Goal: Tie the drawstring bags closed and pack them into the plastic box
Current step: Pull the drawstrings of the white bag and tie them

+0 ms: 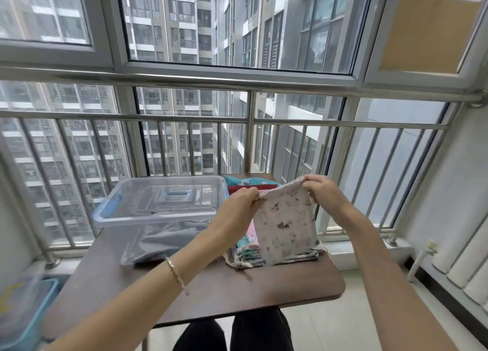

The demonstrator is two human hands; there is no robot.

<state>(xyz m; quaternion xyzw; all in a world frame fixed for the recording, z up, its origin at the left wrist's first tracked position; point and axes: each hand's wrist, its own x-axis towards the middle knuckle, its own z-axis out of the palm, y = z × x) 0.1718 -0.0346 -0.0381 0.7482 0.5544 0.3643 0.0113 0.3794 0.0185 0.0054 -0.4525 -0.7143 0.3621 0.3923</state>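
Observation:
A cream drawstring bag [286,224] with small dark prints hangs above the table. My left hand [241,205] pinches its top left corner and my right hand [320,191] pinches its top right corner. Under it lies a stack of several more fabric bags [247,247], with frayed strings at the near edge. The clear plastic box [158,218] stands on the table's left half, its lid with blue clips on top. Grey fabric shows through the box wall.
The small brown table [237,292] stands against a steel railing [248,121] and window. A blue bin [29,313] sits on the floor at the left. A white radiator [464,261] lines the right wall. My knees are under the table's near edge.

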